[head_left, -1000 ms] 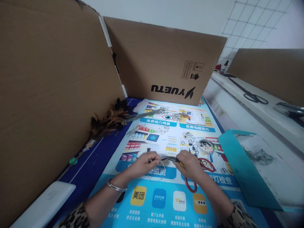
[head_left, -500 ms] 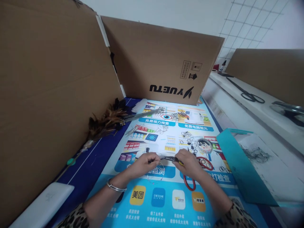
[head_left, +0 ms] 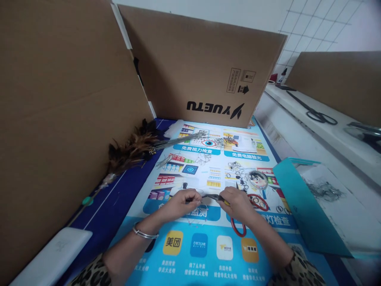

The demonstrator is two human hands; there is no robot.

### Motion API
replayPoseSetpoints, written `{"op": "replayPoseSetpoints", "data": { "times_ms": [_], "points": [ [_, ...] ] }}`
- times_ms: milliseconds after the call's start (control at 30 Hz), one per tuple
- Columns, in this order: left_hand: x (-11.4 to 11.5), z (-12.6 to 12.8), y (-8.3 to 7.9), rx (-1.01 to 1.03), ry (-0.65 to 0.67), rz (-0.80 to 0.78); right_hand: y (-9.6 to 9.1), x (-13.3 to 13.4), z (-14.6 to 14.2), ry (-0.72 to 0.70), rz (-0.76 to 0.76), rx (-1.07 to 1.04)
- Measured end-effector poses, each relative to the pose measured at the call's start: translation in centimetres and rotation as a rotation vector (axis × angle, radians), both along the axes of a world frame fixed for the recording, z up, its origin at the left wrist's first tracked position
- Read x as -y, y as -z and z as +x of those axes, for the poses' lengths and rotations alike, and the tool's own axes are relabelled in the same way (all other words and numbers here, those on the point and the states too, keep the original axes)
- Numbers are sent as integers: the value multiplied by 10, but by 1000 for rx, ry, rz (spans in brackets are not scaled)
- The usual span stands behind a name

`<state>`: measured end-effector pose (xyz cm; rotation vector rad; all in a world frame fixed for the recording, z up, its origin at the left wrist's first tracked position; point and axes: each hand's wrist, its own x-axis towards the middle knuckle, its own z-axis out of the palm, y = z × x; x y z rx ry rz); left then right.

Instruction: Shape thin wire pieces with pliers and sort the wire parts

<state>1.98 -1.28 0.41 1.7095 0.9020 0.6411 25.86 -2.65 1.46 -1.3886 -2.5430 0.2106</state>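
Near the middle of the table, my right hand [head_left: 235,201] is closed around pliers [head_left: 212,196] with dark jaws and a bit of yellow on the handle. The jaws point left, toward the fingertips of my left hand [head_left: 185,201]. Those fingers are pinched on a thin wire [head_left: 205,210], which hangs below them in a faint loop with small pinkish beads. Whether the jaws grip the wire is too small to tell. Red-handled scissors [head_left: 238,229] lie under and beside my right hand, partly covered by it.
Behind stand cardboard panels [head_left: 196,63]. Black rings and a round clear dish [head_left: 257,180] lie right of centre. Feathered stems [head_left: 131,147] and wire bundles lie at the left and back. A teal box [head_left: 309,214] holds dark wire pieces. Black scissors [head_left: 320,115] rest on the ledge.
The camera view has shifted slightly. The hanging beaded wire loop has swung and looks flatter, and the pliers' jaws have turned a little. Both hands stay in nearly the same place.
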Motion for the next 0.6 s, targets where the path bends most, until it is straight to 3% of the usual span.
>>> {"op": "replayPoseSetpoints", "data": {
  "times_ms": [600],
  "points": [
    [4,2,-2,-37,-28,21,1,1,-3,-11,-17,-28]
  ]
}}
